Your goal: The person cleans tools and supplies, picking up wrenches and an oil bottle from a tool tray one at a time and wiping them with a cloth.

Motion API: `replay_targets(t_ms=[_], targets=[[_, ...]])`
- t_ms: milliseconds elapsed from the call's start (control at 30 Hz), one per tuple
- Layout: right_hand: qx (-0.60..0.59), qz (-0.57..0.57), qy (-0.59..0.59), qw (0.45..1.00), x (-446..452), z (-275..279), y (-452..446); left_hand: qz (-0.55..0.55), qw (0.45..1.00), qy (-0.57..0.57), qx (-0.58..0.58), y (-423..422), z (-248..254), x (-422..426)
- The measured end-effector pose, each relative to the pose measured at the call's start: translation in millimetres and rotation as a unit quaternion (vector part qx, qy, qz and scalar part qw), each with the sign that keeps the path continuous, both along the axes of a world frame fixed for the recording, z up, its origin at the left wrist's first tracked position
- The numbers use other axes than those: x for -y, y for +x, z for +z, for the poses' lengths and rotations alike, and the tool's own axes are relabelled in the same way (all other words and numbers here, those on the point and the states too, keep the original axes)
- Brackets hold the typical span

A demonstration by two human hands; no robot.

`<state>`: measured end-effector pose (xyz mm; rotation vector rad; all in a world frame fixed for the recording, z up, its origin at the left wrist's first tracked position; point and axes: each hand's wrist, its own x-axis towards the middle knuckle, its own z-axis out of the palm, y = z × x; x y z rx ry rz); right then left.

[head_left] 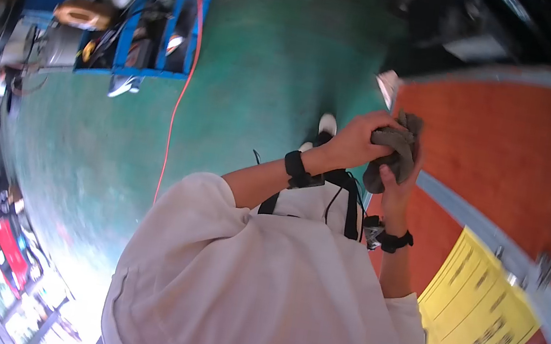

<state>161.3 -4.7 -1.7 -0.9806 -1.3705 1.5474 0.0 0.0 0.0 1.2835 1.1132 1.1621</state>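
A crumpled grey-brown cloth (400,147) is bunched between my two hands, in front of me and to the right. My left hand (365,141) grips it from the left side, fingers curled over its upper part. From below and the right, my right hand (399,188) is closed round it, with the thumb against the near side; its other fingers are mostly hidden. Dark bands circle both wrists. Just behind the hands lies an orange-red panel (502,150) with a grey edge.
Yellow printed sheets (477,312) are at the lower right, near metal fittings (547,269). A blue metal frame cart (151,71) holding assorted parts stands at the upper left. A red hose (172,127) crosses the green floor (251,96). A red machine (9,252) is at far left.
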Motion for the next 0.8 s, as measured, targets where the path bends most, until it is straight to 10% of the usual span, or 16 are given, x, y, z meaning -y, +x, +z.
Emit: replay_targets(t_ms=[167, 400, 800], targets=[[0.024, 0.193, -0.068, 0.979, -133.4, -21.7, -191.6, 0.145, 0.988, -0.012, -0.055, -182.1, -23.1, -64.4], [0.116, 0.350, -0.086, 0.925, -241.3, -48.3, -400.2, 0.276, 0.936, -0.135, 0.173, -372.1, -48.7, -88.4], [0.169, 0.416, -0.056, 0.892, -324.5, -67.3, -680.4, 0.684, 0.708, -0.133, 0.114, -706.7, -161.5, -38.8]])
